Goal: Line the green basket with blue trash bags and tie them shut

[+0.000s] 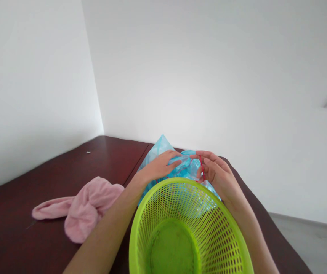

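Note:
A translucent blue plastic bag [185,165] with a thin red drawstring [202,167] lies crumpled on the table beyond the basket, one corner standing up in a peak. My left hand [163,164] rests on the bag with its fingers stretched out and apart, gripping nothing. On the bag's right side, my right hand [216,169] has its fingers curled about the red drawstring, which runs taut across them. Nearest to me, between my forearms, a lime green mesh plastic basket [172,243] is tilted towards me; its inside shows bare, and its rim hides the near part of the bag.
A bunched pink fluffy cloth [90,207] lies left of my left forearm. The dark red-brown table [106,160] meets white walls at the back and left. A tiny white scrap [88,152] lies at the far left. Past the table's right edge, grey floor [318,239] shows.

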`<state>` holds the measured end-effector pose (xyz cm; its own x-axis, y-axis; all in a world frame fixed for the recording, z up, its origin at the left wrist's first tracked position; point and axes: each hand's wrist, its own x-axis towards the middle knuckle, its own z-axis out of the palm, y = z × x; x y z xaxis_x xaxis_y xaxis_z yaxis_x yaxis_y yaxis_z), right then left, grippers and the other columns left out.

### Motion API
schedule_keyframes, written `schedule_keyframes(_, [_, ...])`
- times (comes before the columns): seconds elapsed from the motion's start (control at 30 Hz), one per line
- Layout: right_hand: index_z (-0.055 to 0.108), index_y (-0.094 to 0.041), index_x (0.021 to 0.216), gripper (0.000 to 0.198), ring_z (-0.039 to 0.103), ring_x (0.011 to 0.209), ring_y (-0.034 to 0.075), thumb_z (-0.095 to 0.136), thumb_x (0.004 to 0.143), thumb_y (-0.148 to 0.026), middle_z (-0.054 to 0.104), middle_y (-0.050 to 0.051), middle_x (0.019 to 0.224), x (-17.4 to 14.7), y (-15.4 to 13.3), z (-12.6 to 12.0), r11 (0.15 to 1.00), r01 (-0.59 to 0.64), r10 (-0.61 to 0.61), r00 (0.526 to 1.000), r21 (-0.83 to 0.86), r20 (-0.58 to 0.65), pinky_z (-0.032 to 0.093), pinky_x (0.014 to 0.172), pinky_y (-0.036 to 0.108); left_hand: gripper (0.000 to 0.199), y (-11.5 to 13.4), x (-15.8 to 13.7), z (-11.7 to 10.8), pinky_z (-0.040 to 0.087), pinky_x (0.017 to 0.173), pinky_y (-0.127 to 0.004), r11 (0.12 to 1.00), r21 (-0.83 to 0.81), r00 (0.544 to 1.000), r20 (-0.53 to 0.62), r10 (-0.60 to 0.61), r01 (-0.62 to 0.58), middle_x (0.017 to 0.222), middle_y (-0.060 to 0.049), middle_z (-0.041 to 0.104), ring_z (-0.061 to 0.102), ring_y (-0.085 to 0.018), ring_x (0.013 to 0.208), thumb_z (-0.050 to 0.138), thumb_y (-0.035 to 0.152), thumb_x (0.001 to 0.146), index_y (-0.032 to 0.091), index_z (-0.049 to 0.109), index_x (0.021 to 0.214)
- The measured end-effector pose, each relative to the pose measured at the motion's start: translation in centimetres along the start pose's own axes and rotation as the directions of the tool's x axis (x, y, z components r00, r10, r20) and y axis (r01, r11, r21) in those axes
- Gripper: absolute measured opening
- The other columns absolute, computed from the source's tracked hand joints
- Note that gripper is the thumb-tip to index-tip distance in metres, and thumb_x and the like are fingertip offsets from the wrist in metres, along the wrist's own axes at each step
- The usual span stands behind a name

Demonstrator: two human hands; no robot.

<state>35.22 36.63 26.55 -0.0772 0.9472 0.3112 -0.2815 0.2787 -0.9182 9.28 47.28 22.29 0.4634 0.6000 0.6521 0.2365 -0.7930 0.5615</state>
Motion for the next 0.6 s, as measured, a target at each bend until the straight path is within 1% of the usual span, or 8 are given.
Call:
schedule_keyframes(0.07, [0.086,-0.026,0.141,0.048,0.087,0.092,0.023,0.089,0.093,-0.029,0.080,0.013,0.162,0.0,-0.2,0.0,0.999,0.035,-0.036,0.999,0.040,0.002,0.073,0.061,0.033,0.024,1.2,0.3,-0.5,0.058,0.121,-0.054,1.000,0.002,0.997,-0.073,0.011,-0.010,0.133,-0.011,0.085,0.077,-0.033,0.129,0.075,0.049,0.116,0.032,0.088,0.128])
schedule_keyframes(0.13, [0.084,-0.030,0.149,0.061,0.088,0.119,0.030,0.089,0.088,-0.021,0.068,0.009,0.179,0.2,-0.2,0.0,0.994,0.098,-0.098,0.995,0.057,-0.006,0.078,0.074,0.036,0.023,2.4,0.5,-0.9,0.059,0.113,-0.050,0.999,-0.034,0.995,-0.096,0.003,-0.006,0.121,-0.009,0.085,0.077,-0.030,0.118,0.076,0.050,0.117,0.030,0.088,0.119])
schedule_keyframes(0.23, [0.081,-0.036,0.155,0.062,0.080,0.146,0.031,0.092,0.095,-0.023,0.061,0.004,0.187,0.5,0.1,0.0,0.985,0.171,-0.171,0.985,0.038,-0.002,0.080,0.098,0.039,0.026,3.8,0.4,-1.0,0.061,0.108,-0.048,0.984,-0.176,0.998,0.058,-0.013,0.023,0.121,-0.009,0.088,0.080,-0.030,0.114,0.077,0.053,0.116,0.030,0.089,0.121])
schedule_keyframes(0.3, [0.079,-0.036,0.157,0.057,0.076,0.153,0.030,0.093,0.102,-0.028,0.062,0.005,0.185,0.5,0.4,0.1,0.981,0.194,-0.194,0.981,0.005,0.023,0.075,0.114,0.043,0.030,4.5,0.2,-0.7,0.059,0.116,-0.053,0.977,-0.214,0.989,0.150,0.013,0.020,0.135,-0.010,0.089,0.081,-0.033,0.126,0.080,0.055,0.114,0.034,0.089,0.133])
schedule_keyframes(0.4, [0.079,-0.036,0.157,0.055,0.074,0.157,0.030,0.095,0.105,-0.032,0.065,0.005,0.182,0.4,0.6,0.4,0.978,0.207,-0.204,0.976,-0.035,0.074,0.069,0.127,0.049,0.034,5.1,0.0,0.1,0.055,0.124,-0.059,0.989,-0.151,0.982,0.185,0.024,0.004,0.143,-0.008,0.088,0.080,-0.037,0.133,0.086,0.055,0.108,0.038,0.089,0.138])
schedule_keyframes(0.47, [0.080,-0.036,0.156,0.054,0.072,0.159,0.031,0.095,0.105,-0.033,0.067,0.005,0.180,0.2,0.5,0.6,0.976,0.211,-0.205,0.974,-0.046,0.098,0.068,0.128,0.052,0.026,5.2,0.0,0.5,0.056,0.121,-0.058,0.994,-0.113,0.983,0.181,0.008,0.012,0.134,-0.006,0.090,0.081,-0.036,0.127,0.088,0.052,0.107,0.037,0.090,0.129])
schedule_keyframes(0.53, [0.081,-0.037,0.154,0.052,0.070,0.161,0.030,0.096,0.104,-0.032,0.069,0.004,0.178,0.2,0.3,0.7,0.974,0.217,-0.211,0.972,-0.059,0.102,0.066,0.130,0.052,0.017,5.2,0.2,0.5,0.059,0.110,-0.052,0.992,-0.127,0.981,0.195,0.024,0.001,0.117,-0.005,0.091,0.082,-0.033,0.114,0.085,0.049,0.108,0.034,0.091,0.113])
schedule_keyframes(0.6, [0.082,-0.036,0.150,0.051,0.070,0.161,0.029,0.097,0.102,-0.028,0.072,0.004,0.175,0.3,0.1,0.8,0.973,0.220,-0.214,0.973,-0.066,0.087,0.065,0.132,0.050,0.025,5.3,0.4,0.1,0.061,0.097,-0.044,0.980,-0.199,0.971,0.235,0.049,-0.001,0.104,-0.005,0.089,0.081,-0.029,0.100,0.080,0.052,0.112,0.031,0.089,0.102])
